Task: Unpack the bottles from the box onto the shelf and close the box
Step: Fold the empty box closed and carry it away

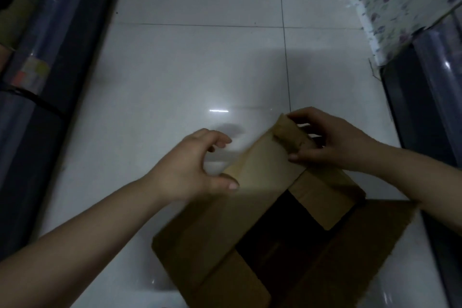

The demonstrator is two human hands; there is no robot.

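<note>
Off to the left of the left hand, a dark shelf unit (32,77) wrapped in clear plastic sheeting can be seen running along the edge of the floor, with a couple of faded coloured labels stuck on it. The white tiled floor (195,65) is spread out between and beyond both hands, pretty glossy, with a light reflection caught just above them.

The left hand (190,170) is held loosely curled, fingers bent in the air, with only the thumb pressed against the near-left edge of the far flap (262,172). So it's more of a touch than a real grip.

The cardboard box (225,270) is sat on the floor below and between the hands, still open, its inside too dark for anything to be made out. No bottles can be picked out in there. A side flap (362,252) is folded outward under the right forearm.

The right hand (332,142) is closed on the top end of the far flap, where the cardboard is bent over, fingers hooked over the top and thumb pinched beneath.

Further right of that hand, another dark plastic-covered shelf (425,97) is seen, and a floral-patterned cloth (400,5) is draped above it.
</note>
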